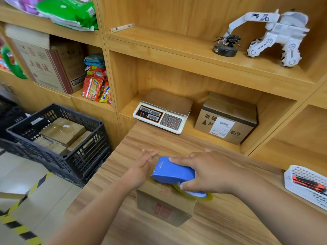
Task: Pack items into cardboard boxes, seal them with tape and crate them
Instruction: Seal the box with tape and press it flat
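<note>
A small cardboard box (163,207) with red print stands on the wooden counter (230,223). My right hand (208,172) grips a blue tape dispenser (170,171) that rests on the box top, its clear tape roll (196,194) at the box's right edge. My left hand (141,167) lies flat on the left part of the box top, fingers stretched and pressing down. A black plastic crate (58,138) to the left holds several taped cardboard boxes.
A white weighing scale (162,112) and a labelled cardboard box (226,119) sit in the shelf recess behind the counter. A white mesh basket (306,184) with an orange cutter lies at the right. Snack packets, cartons and toy models fill the shelves.
</note>
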The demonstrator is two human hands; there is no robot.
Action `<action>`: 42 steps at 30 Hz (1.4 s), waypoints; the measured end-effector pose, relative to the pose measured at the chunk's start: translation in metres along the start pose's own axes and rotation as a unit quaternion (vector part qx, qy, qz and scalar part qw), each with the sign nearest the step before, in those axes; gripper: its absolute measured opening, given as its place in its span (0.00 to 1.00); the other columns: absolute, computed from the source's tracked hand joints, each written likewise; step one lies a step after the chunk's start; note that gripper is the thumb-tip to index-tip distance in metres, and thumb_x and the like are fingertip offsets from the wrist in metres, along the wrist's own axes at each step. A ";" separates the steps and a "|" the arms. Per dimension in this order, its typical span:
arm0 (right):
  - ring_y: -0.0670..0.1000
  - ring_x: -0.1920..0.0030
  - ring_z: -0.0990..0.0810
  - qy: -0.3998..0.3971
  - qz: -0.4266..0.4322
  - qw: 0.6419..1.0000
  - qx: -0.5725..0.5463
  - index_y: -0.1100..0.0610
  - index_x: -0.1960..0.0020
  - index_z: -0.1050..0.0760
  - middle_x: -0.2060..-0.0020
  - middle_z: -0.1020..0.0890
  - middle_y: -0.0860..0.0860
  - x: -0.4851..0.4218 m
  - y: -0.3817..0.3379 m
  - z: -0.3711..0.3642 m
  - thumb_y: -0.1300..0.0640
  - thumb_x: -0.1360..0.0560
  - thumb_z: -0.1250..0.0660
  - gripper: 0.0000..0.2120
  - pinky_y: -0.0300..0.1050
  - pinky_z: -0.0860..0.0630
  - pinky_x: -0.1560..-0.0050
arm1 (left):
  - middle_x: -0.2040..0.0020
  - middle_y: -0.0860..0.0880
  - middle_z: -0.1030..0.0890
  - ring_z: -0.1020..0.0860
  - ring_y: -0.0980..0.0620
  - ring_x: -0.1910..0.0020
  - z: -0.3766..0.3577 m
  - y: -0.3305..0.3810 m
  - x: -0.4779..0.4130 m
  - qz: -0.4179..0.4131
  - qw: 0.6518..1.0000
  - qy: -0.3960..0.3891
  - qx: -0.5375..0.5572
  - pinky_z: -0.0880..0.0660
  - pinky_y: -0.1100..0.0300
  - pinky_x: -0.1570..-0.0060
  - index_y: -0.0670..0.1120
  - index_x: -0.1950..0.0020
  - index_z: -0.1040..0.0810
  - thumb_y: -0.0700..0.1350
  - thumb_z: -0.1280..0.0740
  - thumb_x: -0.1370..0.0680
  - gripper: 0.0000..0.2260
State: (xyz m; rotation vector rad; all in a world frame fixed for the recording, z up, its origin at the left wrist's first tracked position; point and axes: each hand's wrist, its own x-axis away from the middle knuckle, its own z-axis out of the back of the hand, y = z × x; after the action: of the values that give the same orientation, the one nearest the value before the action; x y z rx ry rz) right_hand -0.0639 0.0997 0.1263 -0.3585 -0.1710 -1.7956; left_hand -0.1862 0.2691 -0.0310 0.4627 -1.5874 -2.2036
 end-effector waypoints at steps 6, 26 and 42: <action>0.44 0.51 0.35 -0.009 -0.029 0.999 -0.035 0.22 0.33 0.53 0.52 0.29 0.38 0.049 0.045 -0.004 0.31 0.30 0.42 0.30 0.36 0.38 0.56 | 0.25 0.44 0.40 0.56 0.55 0.26 -0.003 0.004 -0.001 0.055 0.997 -0.006 -0.057 0.57 0.78 0.37 0.44 0.27 0.37 0.34 0.50 0.17 0.19; 0.43 0.51 0.36 0.006 -0.074 0.993 -0.089 0.18 0.38 0.54 0.54 0.30 0.36 0.123 0.110 -0.076 0.34 0.30 0.38 0.31 0.37 0.33 0.47 | 0.23 0.49 0.44 0.58 0.57 0.24 -0.014 0.013 0.005 0.110 0.989 -0.013 -0.098 0.55 0.68 0.34 0.61 0.32 0.33 0.44 0.50 0.16 0.17; 0.44 0.54 0.37 0.089 -0.042 0.990 -0.103 0.20 0.39 0.56 0.52 0.29 0.40 0.116 0.111 -0.116 0.26 0.40 0.53 0.30 0.27 0.43 0.52 | 0.23 0.51 0.44 0.51 0.55 0.23 -0.140 0.078 -0.004 -0.108 0.867 -0.139 -0.467 0.62 0.62 0.27 0.48 0.24 0.42 0.45 0.51 0.16 0.20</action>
State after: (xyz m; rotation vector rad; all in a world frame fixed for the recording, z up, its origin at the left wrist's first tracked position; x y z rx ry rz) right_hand 0.0005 -0.0699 0.0471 -0.3381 0.1279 -1.9240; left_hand -0.1073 0.1331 0.0002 0.0160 -0.3956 -2.9552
